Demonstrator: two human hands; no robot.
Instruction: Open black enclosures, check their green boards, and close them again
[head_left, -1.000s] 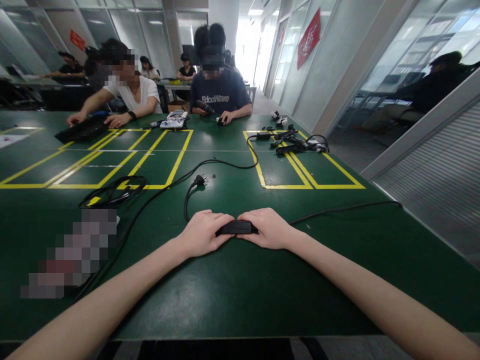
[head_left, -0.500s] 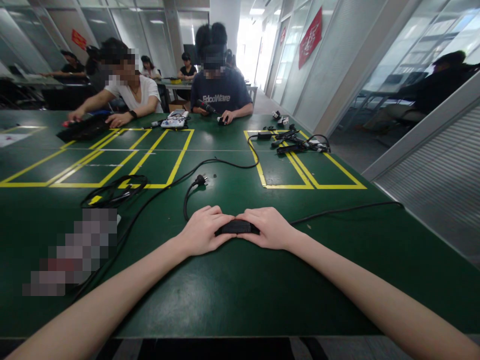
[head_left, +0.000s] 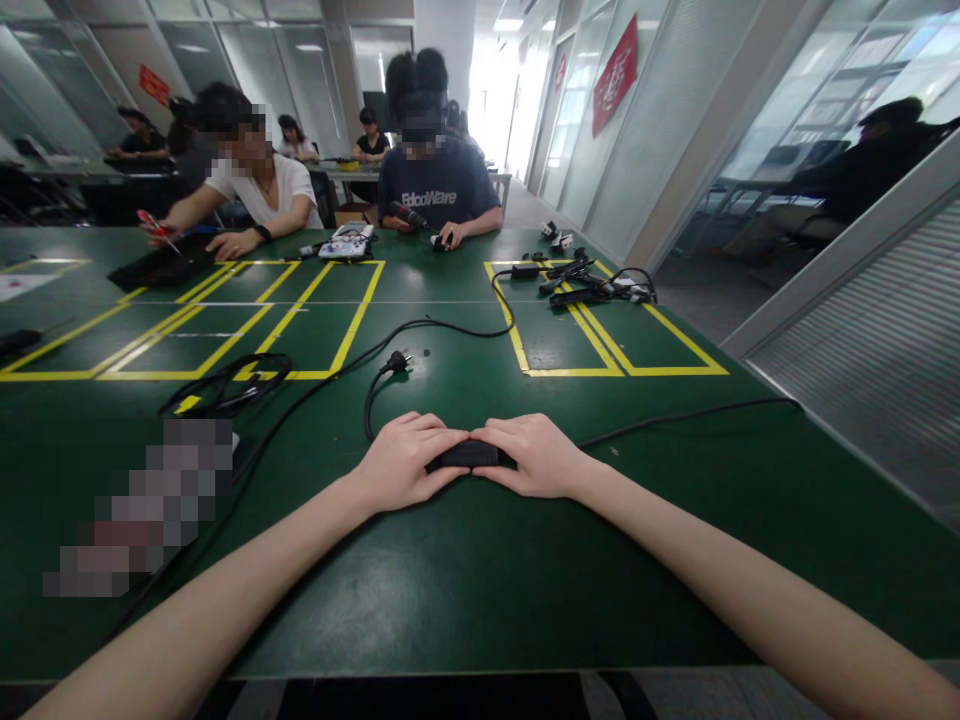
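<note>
A black power adapter (head_left: 470, 456) lies at the middle of the green table (head_left: 420, 590), gripped at both ends. My left hand (head_left: 405, 462) is closed round its left end, and my right hand (head_left: 531, 456) is closed round its right end. The fingertips of the two hands meet along its top and front edges. Beyond my left hand, a black cord with a plug (head_left: 397, 362) curves up and lies on the table. From behind my right hand a thin black cable (head_left: 690, 412) runs to the table's right edge.
Coiled black cable (head_left: 225, 388) and a blurred-out flat object (head_left: 146, 510) lie at left. Another adapter (head_left: 525, 271) and tangled cables (head_left: 592, 285) sit at back right. Yellow tape (head_left: 360, 315) marks rectangles. Two people work across the table, near a white power strip (head_left: 346, 243).
My hands still grip the adapter, which has shifted very slightly left between them. Across the table, the person at left has raised a red-handled screwdriver. The view has shifted slightly.
</note>
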